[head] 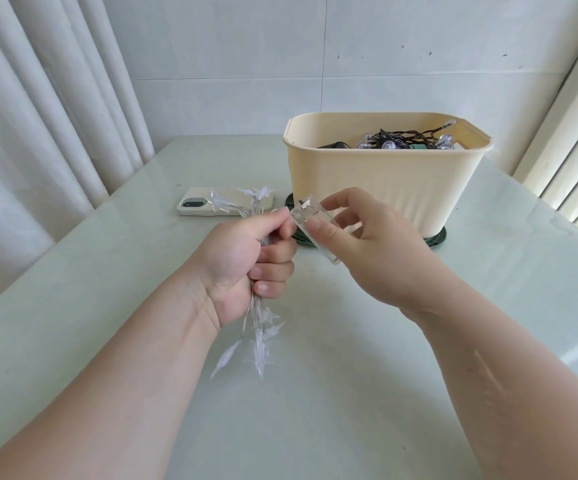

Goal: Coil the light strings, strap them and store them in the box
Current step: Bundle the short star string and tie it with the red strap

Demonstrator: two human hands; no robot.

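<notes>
Head view: left hand (246, 258) clenches the star light string (261, 348); right hand (367, 244) pinches its clear case (303, 209).

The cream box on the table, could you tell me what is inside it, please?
Inside the cream box, a dark-wired light string with clear round bulbs shows over the rim, beside a black block. The front wall hides everything lower down.

Two hands, one star light string (261, 344)
Fingers of the left hand (242, 258) curl round it, stars hanging below them; fingertips of the right hand (367, 244) pinch its clear battery case (327, 251), box (384, 181) beyond them.
</notes>
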